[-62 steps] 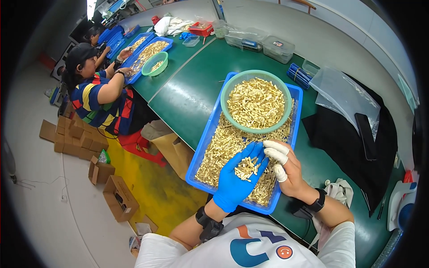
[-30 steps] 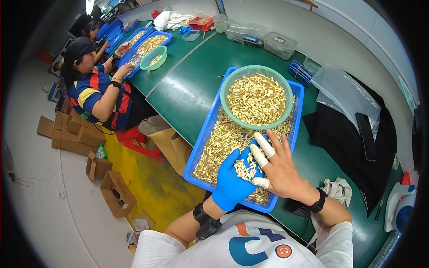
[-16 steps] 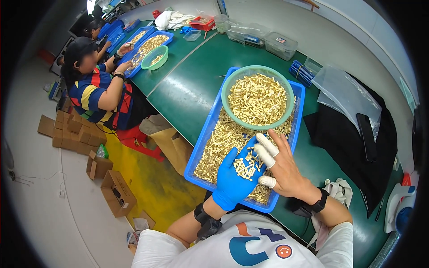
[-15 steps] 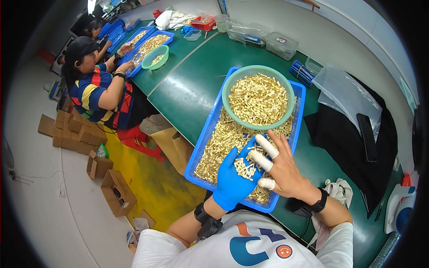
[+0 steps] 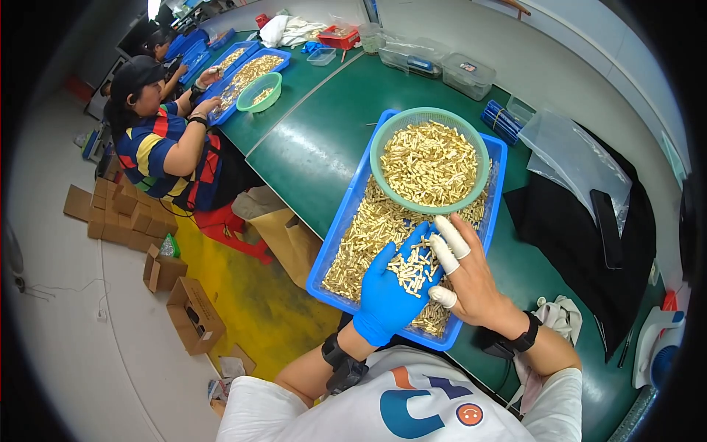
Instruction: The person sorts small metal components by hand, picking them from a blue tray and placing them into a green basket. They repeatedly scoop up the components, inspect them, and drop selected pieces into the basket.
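My left hand (image 5: 389, 295), in a blue glove, is cupped palm up and holds a heap of small brass pins (image 5: 414, 271). Close on its right, my right hand (image 5: 477, 283) has white finger cots on the thumb and two fingers. Its fingers are spread and straight, and I see nothing between them. Both hands hover over the near part of a blue tray (image 5: 324, 254), where many loose brass pieces (image 5: 361, 234) lie. A green plastic basket (image 5: 377, 158), filled with the same pieces (image 5: 429, 163), rests on the far part of that tray.
Right of the tray lie a black cloth (image 5: 549, 225), a clear plastic bag (image 5: 578, 158) and a dark phone (image 5: 605, 228). Clear lidded boxes (image 5: 468, 74) stand by the wall. At left, a co-worker (image 5: 166, 144) sits by another blue tray (image 5: 286, 57) and a green bowl (image 5: 265, 104).
My right fingers have shifted slightly right, away from my left palm. More of the brass pins in the palm now show. The picture has shifted very slightly.
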Available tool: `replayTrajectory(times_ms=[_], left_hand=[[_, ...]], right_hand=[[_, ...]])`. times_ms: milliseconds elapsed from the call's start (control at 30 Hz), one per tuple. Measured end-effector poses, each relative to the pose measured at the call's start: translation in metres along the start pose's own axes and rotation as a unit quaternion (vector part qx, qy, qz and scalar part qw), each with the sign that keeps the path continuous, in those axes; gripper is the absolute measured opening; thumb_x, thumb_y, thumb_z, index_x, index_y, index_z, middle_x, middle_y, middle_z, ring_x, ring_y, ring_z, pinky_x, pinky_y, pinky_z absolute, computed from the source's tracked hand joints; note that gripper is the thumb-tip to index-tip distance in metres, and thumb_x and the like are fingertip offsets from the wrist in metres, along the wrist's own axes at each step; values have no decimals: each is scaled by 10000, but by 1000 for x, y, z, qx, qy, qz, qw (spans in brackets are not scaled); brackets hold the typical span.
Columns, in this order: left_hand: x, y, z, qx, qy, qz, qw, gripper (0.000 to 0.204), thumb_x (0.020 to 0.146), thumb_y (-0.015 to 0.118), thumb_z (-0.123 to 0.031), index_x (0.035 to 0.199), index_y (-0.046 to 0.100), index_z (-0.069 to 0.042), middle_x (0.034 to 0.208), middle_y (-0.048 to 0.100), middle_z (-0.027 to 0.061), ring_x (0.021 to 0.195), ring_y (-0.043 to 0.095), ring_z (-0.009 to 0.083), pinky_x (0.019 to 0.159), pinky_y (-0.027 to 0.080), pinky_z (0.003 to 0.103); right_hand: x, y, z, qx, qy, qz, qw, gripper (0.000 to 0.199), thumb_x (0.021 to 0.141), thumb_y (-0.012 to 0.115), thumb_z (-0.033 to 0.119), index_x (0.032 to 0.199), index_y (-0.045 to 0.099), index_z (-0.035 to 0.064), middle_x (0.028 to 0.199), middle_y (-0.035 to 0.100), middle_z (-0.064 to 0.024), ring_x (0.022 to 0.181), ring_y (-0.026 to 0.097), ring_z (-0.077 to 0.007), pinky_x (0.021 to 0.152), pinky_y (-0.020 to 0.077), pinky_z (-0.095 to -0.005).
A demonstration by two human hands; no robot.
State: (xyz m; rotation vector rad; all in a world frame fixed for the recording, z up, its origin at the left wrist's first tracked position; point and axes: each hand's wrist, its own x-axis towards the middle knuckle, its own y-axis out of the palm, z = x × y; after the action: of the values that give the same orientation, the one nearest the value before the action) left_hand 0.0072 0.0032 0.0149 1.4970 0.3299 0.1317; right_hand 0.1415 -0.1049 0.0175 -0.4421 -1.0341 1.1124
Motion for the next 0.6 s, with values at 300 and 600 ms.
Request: replayTrajectory(times_ms=[300,600], left_hand=[[2,2,2,7,42,-13,999,572,1004,370,-319,1485,269,-25,1517,327,142,1382,342,278,1160,259,428],[0,4,0,5,46,1,999,585,997,367,-330,1490,263,-34,1527,310,136,1389,329,275,1165,248,429]], right_hand=[[1,0,-1,15,1,-54,998,658,909,594,288,1414,315,-29,1474,292,-281,1340,305,-484,1085,291,-552],[1,-1,-1,23,-2,-61,998,595,928,580,277,1379,354,-38,1471,297,-282,1336,314,-488,1081,302,-550]])
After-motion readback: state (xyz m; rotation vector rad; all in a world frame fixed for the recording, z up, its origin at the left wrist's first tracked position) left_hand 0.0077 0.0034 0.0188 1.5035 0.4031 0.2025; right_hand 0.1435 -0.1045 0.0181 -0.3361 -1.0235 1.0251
